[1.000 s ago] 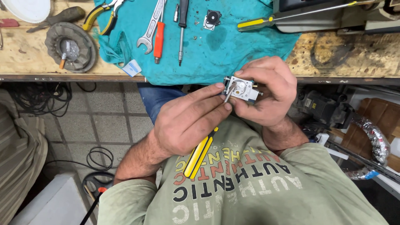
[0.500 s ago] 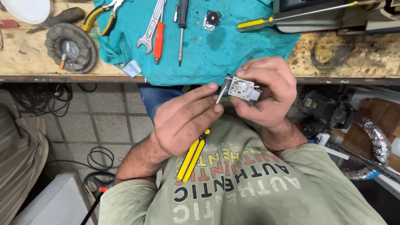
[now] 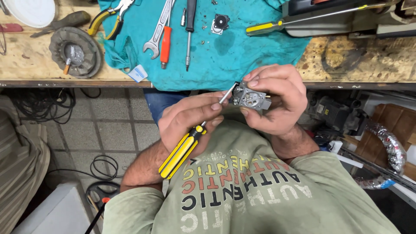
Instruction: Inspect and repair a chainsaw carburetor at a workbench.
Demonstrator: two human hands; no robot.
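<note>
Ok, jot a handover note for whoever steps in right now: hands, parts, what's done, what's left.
Left hand: grips the yellow-and-black screwdriver, tip against the small metal engine part.
Right hand: holds that part in front of the chest, off the bench.
Done: a square cover plate and loose screws lie on the teal cloth.
Left: the part is not yet set down; any screws still in it cannot be made out.

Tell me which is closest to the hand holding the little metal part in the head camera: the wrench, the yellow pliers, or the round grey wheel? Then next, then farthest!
From the hand holding the small metal part:
1. Wrench, on the teal cloth, up and to the side.
2. Yellow-handled pliers, at the cloth's far edge.
3. Round grey wheel, on the bare wooden bench beyond the cloth.
</note>
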